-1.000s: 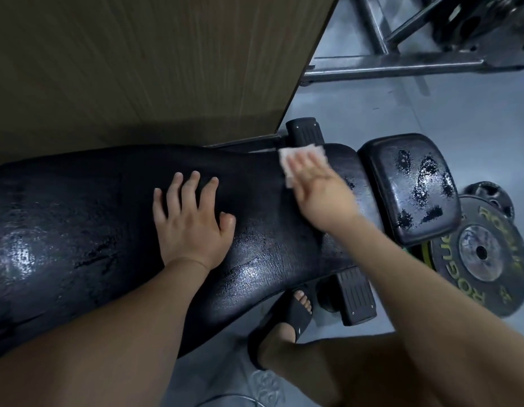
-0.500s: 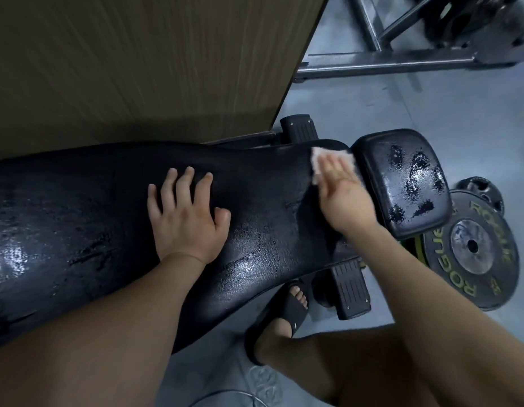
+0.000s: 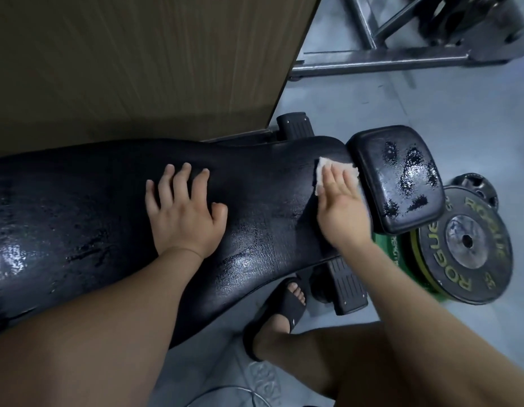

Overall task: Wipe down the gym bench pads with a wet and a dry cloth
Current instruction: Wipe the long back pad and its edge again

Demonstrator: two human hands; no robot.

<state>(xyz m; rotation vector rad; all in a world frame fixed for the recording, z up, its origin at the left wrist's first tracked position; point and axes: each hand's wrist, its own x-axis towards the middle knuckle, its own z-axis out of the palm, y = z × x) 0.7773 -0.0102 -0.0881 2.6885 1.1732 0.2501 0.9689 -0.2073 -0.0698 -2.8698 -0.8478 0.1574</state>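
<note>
My flat right hand [image 3: 341,212] pressed a white cloth [image 3: 322,171] onto the bench pad [image 3: 78,215]; my left hand [image 3: 184,212] rested there, fingers spread.

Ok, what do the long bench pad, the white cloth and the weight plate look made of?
Long bench pad: likely vinyl or faux leather; black, grained, cracks, glossy wet patches. White cloth: thin fabric or paper, cannot tell; crumpled edges. Weight plate: seemingly matte black rubber with shiny metal hub.

Most of the cloth [image 3: 323,166], possibly folded, is hidden under the right hand [image 3: 341,212], and the long pad [image 3: 78,215] beneath is cut off at the left edge.
</note>
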